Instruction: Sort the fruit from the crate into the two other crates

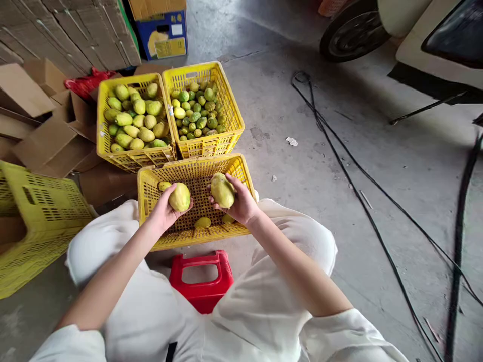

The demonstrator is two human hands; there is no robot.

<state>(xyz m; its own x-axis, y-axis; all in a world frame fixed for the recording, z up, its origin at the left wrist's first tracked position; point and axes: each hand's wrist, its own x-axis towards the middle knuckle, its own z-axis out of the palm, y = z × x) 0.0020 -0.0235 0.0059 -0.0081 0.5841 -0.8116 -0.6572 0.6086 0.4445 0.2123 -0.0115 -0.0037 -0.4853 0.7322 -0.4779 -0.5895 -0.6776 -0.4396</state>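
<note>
My left hand [168, 207] is closed around a rounded yellow-green fruit [179, 196] with pale streaks. In my right hand [238, 201] sits a larger oval fruit [222, 190], also yellow-green, its exact kind unclear. Both hands hold their fruit over a yellow slatted crate [194, 241] between my knees. Inside that crate lie a small yellow fruit [203, 222] near the front side, another fruit [164, 185] at the back left and a third fruit [228, 218] partly hidden near my right wrist.
Behind stand a left crate [101, 118] of larger fruits and a right crate [231, 100] of smaller, greener ones. A red stool [202, 296] is beneath me. Cardboard boxes [49, 136] and a yellow-green crate [53, 216] lie left; black cables [350, 183] cross the floor beside a vehicle [411, 45].
</note>
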